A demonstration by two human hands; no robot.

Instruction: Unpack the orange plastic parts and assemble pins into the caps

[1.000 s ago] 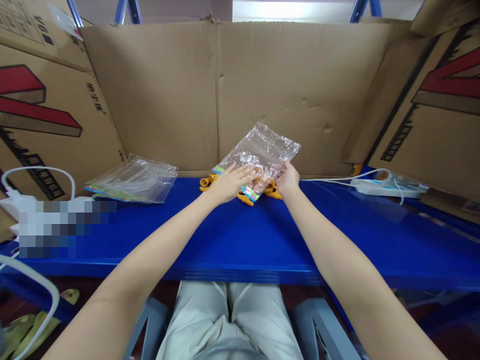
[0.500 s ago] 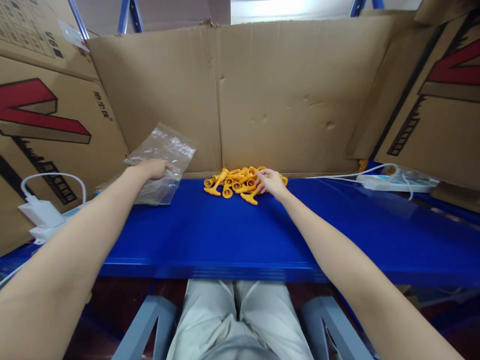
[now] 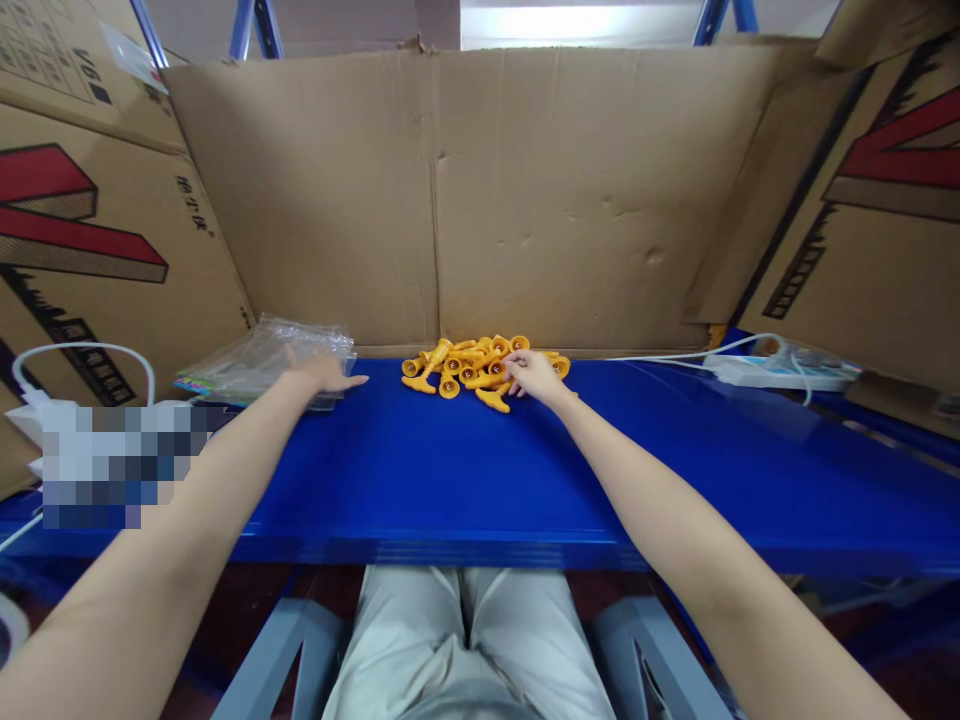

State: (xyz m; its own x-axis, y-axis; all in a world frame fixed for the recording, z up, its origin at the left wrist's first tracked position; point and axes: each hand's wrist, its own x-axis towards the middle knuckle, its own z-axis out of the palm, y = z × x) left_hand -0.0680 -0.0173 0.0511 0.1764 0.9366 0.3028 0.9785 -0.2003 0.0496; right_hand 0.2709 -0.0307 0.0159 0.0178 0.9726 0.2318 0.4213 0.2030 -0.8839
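Note:
A heap of small orange plastic parts [image 3: 469, 366] lies at the back of the blue table [image 3: 465, 470], against the cardboard wall. My right hand [image 3: 531, 374] rests on the heap's right side, its fingers curled among the parts; whether it grips one I cannot make out. My left hand [image 3: 324, 373] lies flat and open at the right edge of a stack of clear plastic bags [image 3: 259, 363] on the left, fingers stretched toward the middle.
Cardboard sheets [image 3: 570, 190] wall the table at the back and both sides. A white power strip with cables [image 3: 772, 368] sits at the far right. A white charger and cable [image 3: 37, 400] lie at the far left beside a blurred patch.
A second ago both hands held a clear bag over the orange heap. My left hand carried it left onto the bag stack and let go; my right hand dropped onto the heap.

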